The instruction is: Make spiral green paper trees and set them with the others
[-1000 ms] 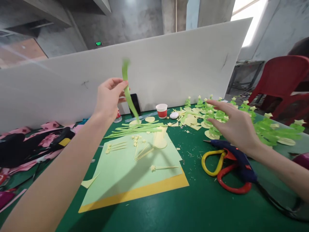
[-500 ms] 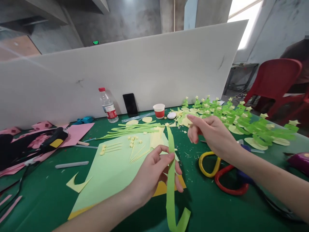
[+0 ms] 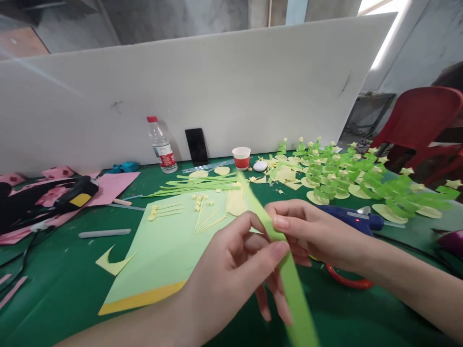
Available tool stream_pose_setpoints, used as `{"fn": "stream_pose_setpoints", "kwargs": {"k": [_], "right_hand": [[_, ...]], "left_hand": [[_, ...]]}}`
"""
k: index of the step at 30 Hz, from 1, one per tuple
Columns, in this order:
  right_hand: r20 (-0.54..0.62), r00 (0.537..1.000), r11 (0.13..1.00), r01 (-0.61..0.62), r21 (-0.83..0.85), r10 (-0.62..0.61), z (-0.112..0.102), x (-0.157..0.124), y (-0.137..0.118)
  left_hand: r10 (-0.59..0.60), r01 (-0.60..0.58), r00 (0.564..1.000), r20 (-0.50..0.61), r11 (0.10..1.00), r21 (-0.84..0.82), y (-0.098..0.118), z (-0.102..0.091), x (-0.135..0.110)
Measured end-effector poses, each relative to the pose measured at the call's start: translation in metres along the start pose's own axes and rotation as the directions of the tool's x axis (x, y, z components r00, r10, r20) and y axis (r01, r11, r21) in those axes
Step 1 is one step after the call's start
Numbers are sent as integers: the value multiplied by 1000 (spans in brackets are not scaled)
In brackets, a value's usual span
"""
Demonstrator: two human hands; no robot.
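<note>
A long green paper strip (image 3: pixel 294 284) runs slantwise between my hands, its upper end pointing toward the cup and its lower end leaving the bottom of the view. My left hand (image 3: pixel 242 265) pinches it between thumb and fingers. Just above that hold, the fingertips of my right hand (image 3: pixel 307 231) grip the strip's right edge. Under my left forearm and beyond it lies a pale green paper sheet (image 3: pixel 162 255), with yellow star pieces (image 3: pixel 199 202) and thin paper strips (image 3: pixel 208 224) on it. More green strips (image 3: pixel 195 185) lie behind the sheet.
Finished green paper plants with star tops (image 3: pixel 347 168) crowd the right rear. A blue glue gun (image 3: pixel 350 217) and red-handled scissors (image 3: pixel 349 279) lie by my right arm. A bottle (image 3: pixel 163 149), phone (image 3: pixel 196 147) and paper cup (image 3: pixel 241 158) stand along the white board (image 3: pixel 202 91).
My right hand has come down and left onto the strip, where it now pinches. The strip has tilted and been raised nearer. The view has shifted slightly.
</note>
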State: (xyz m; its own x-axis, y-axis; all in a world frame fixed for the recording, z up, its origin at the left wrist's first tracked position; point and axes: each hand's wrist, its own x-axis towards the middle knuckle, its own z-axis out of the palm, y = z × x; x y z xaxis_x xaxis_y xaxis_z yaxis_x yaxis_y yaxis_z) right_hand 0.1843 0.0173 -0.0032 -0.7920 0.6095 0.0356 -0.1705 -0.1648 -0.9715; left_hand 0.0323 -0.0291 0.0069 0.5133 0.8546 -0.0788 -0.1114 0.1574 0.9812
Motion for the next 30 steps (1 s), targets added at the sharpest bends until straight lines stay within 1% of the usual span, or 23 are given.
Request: {"fn": "stream_pose_setpoints", "kwargs": {"k": [3, 5, 8, 11, 13, 15, 18, 20, 24, 26, 28, 30], "right_hand": [[32, 999, 999, 25, 23, -26, 4, -2, 1], [51, 997, 998, 50, 42, -52, 6, -3, 0], [48, 996, 997, 72, 40, -74, 8, -3, 0], [29, 996, 997, 82, 12, -82, 11, -4, -1], [23, 996, 997, 82, -3, -82, 12, -5, 0], [26, 996, 996, 87, -9, -87, 12, -7, 0], [56, 991, 992, 124, 3, -124, 13, -9, 3], [51, 989, 990, 138, 6, -138, 15, -9, 5], [-47, 983, 985, 175, -8, -175, 20, -9, 7], [-64, 978, 980, 197, -2, -197, 22, -9, 8], [-64, 978, 980, 200, 19, -198, 23, -9, 9], [-63, 979, 979, 198, 42, -195, 24, -10, 10]], "left_hand": [[21, -21, 1000, 6, 997, 79, 3, 2, -5], [72, -70, 997, -10, 986, 149, 5, 2, -8], [169, -159, 985, -16, 952, 263, 7, 1, -10], [223, -196, 974, -28, 904, 380, 8, -2, -11], [248, -208, 969, -24, 860, 465, 10, -3, -12], [290, -244, 957, 4, 798, 551, 12, -4, -12], [387, -350, 917, 94, 673, 651, 13, -5, -13], [455, -413, 882, 124, 618, 669, 13, -5, -12], [580, -461, 814, 28, 618, 637, 9, -5, -9], [618, -495, 786, 18, 612, 616, 9, -4, -9], [635, -518, 772, 20, 611, 598, 11, -3, -9], [625, -504, 780, -9, 638, 582, 14, -3, -10]]}}
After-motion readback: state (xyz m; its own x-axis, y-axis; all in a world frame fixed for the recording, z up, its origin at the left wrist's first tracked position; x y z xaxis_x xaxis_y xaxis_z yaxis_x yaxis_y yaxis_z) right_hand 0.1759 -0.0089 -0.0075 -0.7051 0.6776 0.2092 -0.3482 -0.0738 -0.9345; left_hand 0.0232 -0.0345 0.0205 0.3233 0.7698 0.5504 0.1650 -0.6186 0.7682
